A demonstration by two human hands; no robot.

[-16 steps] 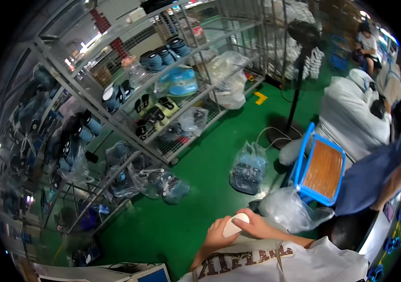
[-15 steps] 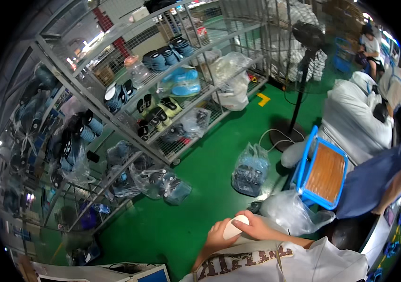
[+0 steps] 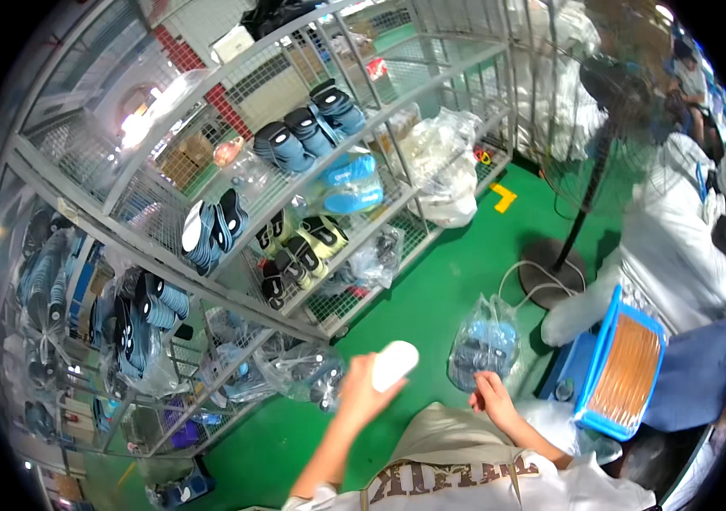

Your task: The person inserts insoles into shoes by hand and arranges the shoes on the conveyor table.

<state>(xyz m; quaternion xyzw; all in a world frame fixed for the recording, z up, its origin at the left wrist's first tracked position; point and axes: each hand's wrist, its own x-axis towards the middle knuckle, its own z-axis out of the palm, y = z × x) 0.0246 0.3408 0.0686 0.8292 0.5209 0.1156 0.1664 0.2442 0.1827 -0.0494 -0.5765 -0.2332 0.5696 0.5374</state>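
Note:
My left hand (image 3: 363, 393) is closed around a white, rounded oblong thing (image 3: 395, 364), held up in front of the shelving; its exact kind does not show. Apart from it, my right hand (image 3: 490, 396) is raised with loosely bent fingers and nothing visible in them. Just beyond the right hand, a clear plastic bag (image 3: 484, 341) with blue and dark insole-shaped pieces stands on the green floor.
A grey wire-mesh rack (image 3: 431, 68) on the left carries stacks of blue-grey insoles (image 3: 284, 146) and bagged pieces. To the right are a blue crate (image 3: 627, 375), white sacks (image 3: 678, 230) and a standing fan (image 3: 588, 196). Another person (image 3: 691, 85) sits far right.
My hands have parted: the left has moved left and up with the white thing, while the right has let go and shifted right. The view has also turned leftward.

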